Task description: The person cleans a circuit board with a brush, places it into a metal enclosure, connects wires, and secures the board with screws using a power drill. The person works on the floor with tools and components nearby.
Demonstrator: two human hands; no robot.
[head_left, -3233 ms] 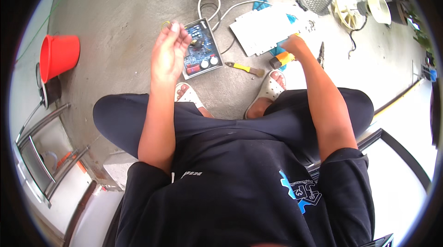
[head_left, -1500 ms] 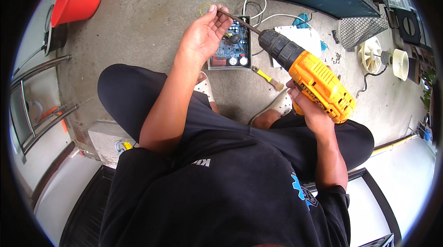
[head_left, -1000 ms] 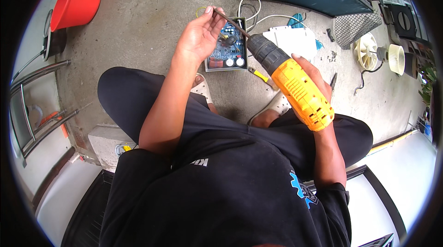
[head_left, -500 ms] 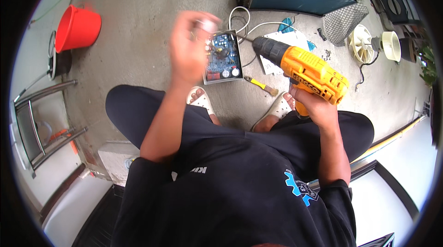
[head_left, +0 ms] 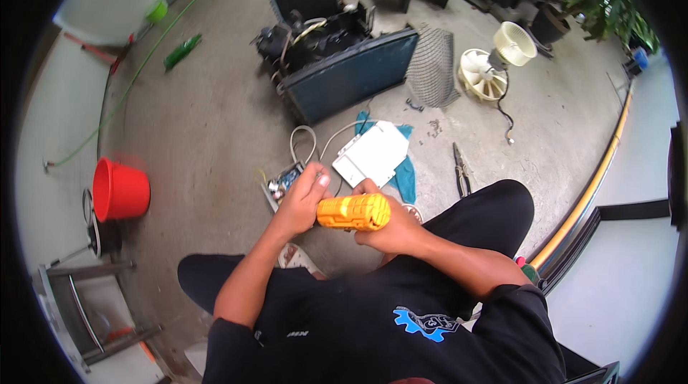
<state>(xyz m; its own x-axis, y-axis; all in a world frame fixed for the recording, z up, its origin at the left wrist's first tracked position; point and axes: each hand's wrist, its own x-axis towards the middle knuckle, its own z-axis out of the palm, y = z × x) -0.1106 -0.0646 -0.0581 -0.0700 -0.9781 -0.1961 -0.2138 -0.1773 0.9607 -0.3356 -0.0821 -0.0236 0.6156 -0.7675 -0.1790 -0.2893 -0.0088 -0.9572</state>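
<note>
A yellow cordless drill [head_left: 355, 212] is in my right hand [head_left: 393, 230], whose fingers wrap its handle. Its back end faces up at me, and the nose points away, largely hidden. Close against the drill's left side is my left hand [head_left: 302, 201], fingers curled with the thumb on top. Whatever it pinches is too small or hidden to name. Just beyond that hand lies an open metal box with a blue circuit board [head_left: 287, 178], partly covered by my fingers. A white panel [head_left: 373, 151] rests on a teal cloth [head_left: 405, 182] beyond the drill.
Long-nosed pliers [head_left: 461, 170] lie by my right knee. Ahead stand a dark radiator-like panel [head_left: 351, 72], wire mesh [head_left: 433, 65], a cream fan [head_left: 481, 74] and a blower wheel [head_left: 514, 43]. Small loose screws [head_left: 434, 128] dot the floor. A red bucket [head_left: 122, 190] stands left.
My right hand has brought the drill left and nearer my body's middle, turning its back end upward. My left hand has come down beside it. The view has tilted farther ahead.
</note>
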